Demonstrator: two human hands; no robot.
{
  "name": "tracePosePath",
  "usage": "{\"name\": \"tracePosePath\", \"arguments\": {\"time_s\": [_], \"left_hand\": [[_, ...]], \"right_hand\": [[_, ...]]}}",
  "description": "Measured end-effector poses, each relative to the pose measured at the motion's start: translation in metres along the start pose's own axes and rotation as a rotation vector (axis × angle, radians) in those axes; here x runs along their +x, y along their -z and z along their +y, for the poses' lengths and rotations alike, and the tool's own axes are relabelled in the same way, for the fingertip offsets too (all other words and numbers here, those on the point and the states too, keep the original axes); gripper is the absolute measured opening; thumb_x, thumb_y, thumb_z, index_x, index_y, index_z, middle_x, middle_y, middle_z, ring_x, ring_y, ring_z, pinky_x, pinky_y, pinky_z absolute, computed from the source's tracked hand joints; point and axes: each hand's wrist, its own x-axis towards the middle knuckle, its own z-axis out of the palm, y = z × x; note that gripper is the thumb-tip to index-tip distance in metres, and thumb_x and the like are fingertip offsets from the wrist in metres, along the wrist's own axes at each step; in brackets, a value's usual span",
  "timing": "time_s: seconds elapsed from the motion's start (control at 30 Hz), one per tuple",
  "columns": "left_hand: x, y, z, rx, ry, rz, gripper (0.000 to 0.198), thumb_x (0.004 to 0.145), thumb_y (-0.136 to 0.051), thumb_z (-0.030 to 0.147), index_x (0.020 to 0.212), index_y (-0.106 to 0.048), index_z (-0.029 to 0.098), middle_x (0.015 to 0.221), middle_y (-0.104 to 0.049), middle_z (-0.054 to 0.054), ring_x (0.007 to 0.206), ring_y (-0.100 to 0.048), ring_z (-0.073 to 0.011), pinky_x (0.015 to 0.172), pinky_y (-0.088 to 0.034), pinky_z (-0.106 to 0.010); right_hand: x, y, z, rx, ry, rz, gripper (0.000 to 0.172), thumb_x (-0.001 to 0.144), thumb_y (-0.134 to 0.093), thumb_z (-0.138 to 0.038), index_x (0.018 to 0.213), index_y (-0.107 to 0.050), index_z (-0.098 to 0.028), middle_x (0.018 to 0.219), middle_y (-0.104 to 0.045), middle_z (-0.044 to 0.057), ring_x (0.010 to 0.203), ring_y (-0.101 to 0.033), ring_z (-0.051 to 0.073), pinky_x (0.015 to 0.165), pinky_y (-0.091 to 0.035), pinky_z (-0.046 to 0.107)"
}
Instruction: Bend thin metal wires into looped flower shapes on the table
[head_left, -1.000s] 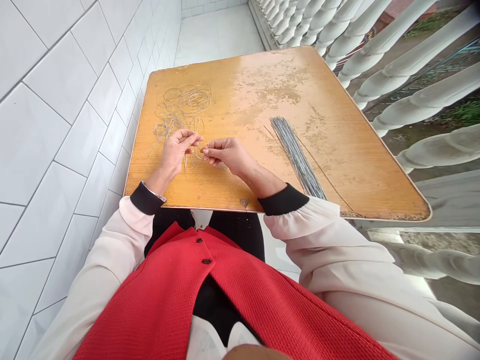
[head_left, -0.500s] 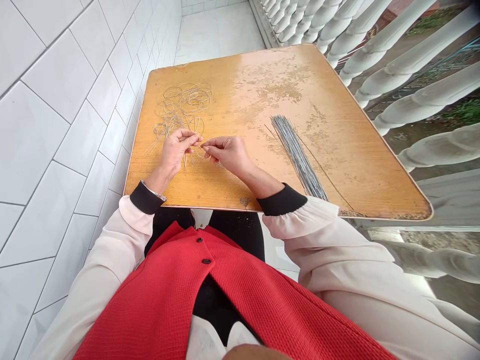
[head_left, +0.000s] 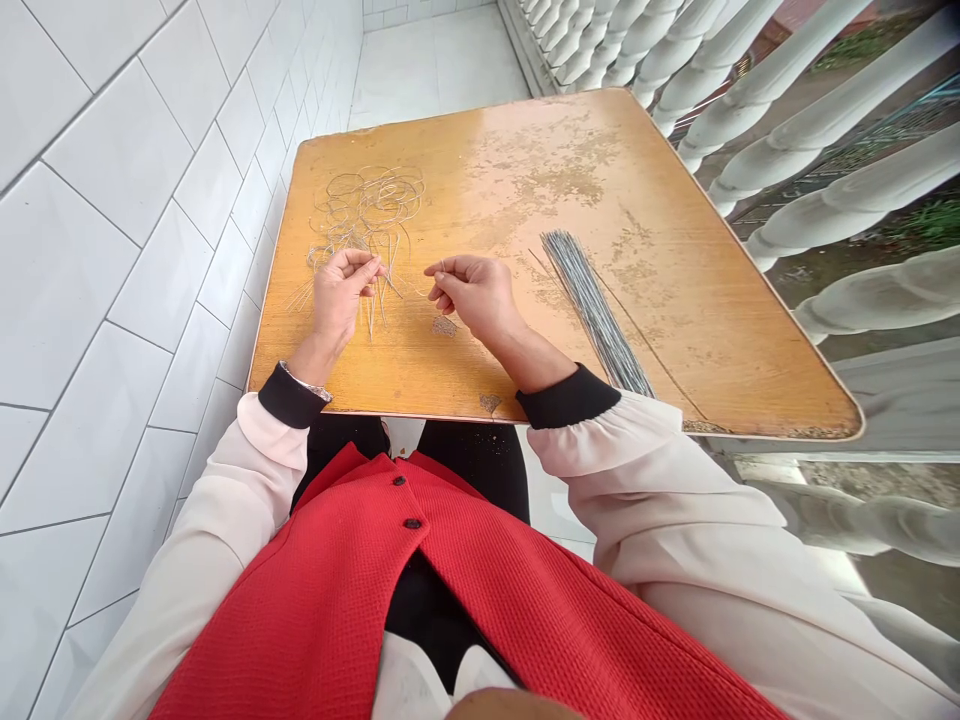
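Note:
My left hand (head_left: 343, 290) is pinched closed on a thin wire, thumb against forefinger, at the near side of a pile of looped wires (head_left: 375, 198). Several straight wire ends stick out beneath and beside its fingertips. To its right, my right hand (head_left: 474, 290) is also closed in a pinch, a small gap away. A faint thin wire (head_left: 411, 291) shows between the hands and reaches the right fingertips; its exact grip there is partly hidden by the fingers. Both hands are just above the wooden table (head_left: 465, 370).
A bundle of straight grey wires (head_left: 592, 305) lies right of my right hand, with a single brown wire (head_left: 652, 345) beside it. A white tiled wall (head_left: 150, 250) borders the table's left side. White balusters (head_left: 810, 200) stand along the right.
My hands have moved apart: the right one shifted to the right and the left one slightly left. The gap between the fingertips has widened. The wire pile and bundle lie unchanged.

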Motion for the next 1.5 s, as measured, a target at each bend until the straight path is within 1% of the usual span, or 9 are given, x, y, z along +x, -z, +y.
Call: {"name": "tracePosePath", "arguments": {"time_s": [0.17,0.37,0.7,0.87,0.97,1.1,1.23,1.33,1.5], "left_hand": [[0.005,0.009,0.002,-0.042,-0.038,0.034,0.015,0.087,-0.070,0.017,0.077,-0.059,0.021,0.073,-0.065,0.004,0.063,-0.058,-0.0044,0.063,-0.045,-0.021],[0.007,0.009,0.001,-0.125,0.016,0.057,0.018,0.088,-0.065,0.009,0.076,-0.057,0.020,0.069,-0.063,0.006,0.061,-0.057,-0.0032,0.061,-0.044,-0.019],[0.003,0.004,0.002,-0.101,0.107,-0.014,0.012,0.089,-0.067,0.011,0.081,-0.060,0.018,0.073,-0.070,0.004,0.065,-0.062,-0.0032,0.063,-0.045,-0.017],[0.002,0.003,0.003,-0.097,0.101,-0.038,0.016,0.089,-0.064,0.006,0.079,-0.059,0.017,0.068,-0.069,0.005,0.061,-0.061,-0.0025,0.059,-0.044,-0.016],[0.000,0.002,0.005,-0.079,0.083,-0.066,0.018,0.090,-0.063,0.005,0.078,-0.059,0.017,0.068,-0.068,0.005,0.061,-0.061,-0.0021,0.058,-0.043,-0.015],[-0.002,0.002,0.007,-0.042,0.043,-0.098,0.018,0.090,-0.061,0.004,0.078,-0.058,0.017,0.070,-0.069,0.005,0.062,-0.061,-0.0020,0.058,-0.043,-0.015],[0.000,0.003,0.006,-0.031,0.035,-0.083,0.018,0.090,-0.061,0.004,0.078,-0.057,0.017,0.069,-0.068,0.005,0.061,-0.061,-0.0022,0.058,-0.044,-0.015],[0.003,0.004,0.005,-0.020,0.039,-0.060,0.018,0.091,-0.061,0.004,0.079,-0.057,0.017,0.068,-0.067,0.005,0.060,-0.059,-0.0019,0.058,-0.043,-0.015],[0.007,0.004,0.004,-0.017,0.081,-0.030,0.017,0.091,-0.061,0.004,0.079,-0.059,0.016,0.066,-0.064,0.006,0.058,-0.057,-0.0016,0.056,-0.042,-0.014]], "right_hand": [[0.006,0.008,-0.004,0.156,-0.096,0.097,0.025,0.087,-0.051,0.003,0.078,-0.064,-0.016,0.056,-0.059,-0.002,0.044,-0.052,0.007,0.047,-0.044,0.020],[0.015,0.018,0.006,0.398,-0.058,0.162,0.017,0.090,-0.053,-0.006,0.084,-0.060,-0.019,0.069,-0.063,-0.002,0.059,-0.063,0.009,0.067,-0.056,0.024],[0.008,0.007,0.012,0.147,-0.174,-0.159,0.016,0.080,-0.065,-0.003,0.091,-0.064,-0.016,0.069,-0.070,0.004,0.057,-0.066,0.012,0.058,-0.057,0.024],[0.019,0.011,0.029,-0.194,0.228,0.069,0.041,0.077,-0.073,-0.014,0.117,-0.064,-0.019,0.105,-0.075,0.011,0.093,-0.072,0.024,0.091,-0.059,0.045],[0.019,0.014,0.031,-0.438,0.530,0.167,0.033,0.085,-0.066,-0.024,0.118,-0.068,-0.022,0.123,-0.071,0.014,0.117,-0.065,0.030,0.106,-0.049,0.054],[0.015,0.016,0.029,-0.635,0.655,0.194,0.024,0.092,-0.061,-0.033,0.109,-0.074,-0.022,0.136,-0.065,0.015,0.129,-0.056,0.036,0.111,-0.042,0.059],[0.013,0.014,0.027,-0.681,0.611,0.054,0.022,0.091,-0.063,-0.035,0.088,-0.078,-0.019,0.125,-0.069,0.017,0.120,-0.060,0.035,0.104,-0.046,0.055],[0.009,0.010,0.023,-0.646,0.491,-0.178,0.027,0.090,-0.061,-0.032,0.073,-0.075,-0.017,0.088,-0.073,0.012,0.088,-0.067,0.027,0.083,-0.052,0.043],[-0.001,0.004,0.016,-0.463,0.287,-0.413,0.011,0.081,-0.067,-0.021,0.078,-0.077,-0.015,0.066,-0.069,0.003,0.062,-0.060,0.015,0.061,-0.045,0.030]]}}
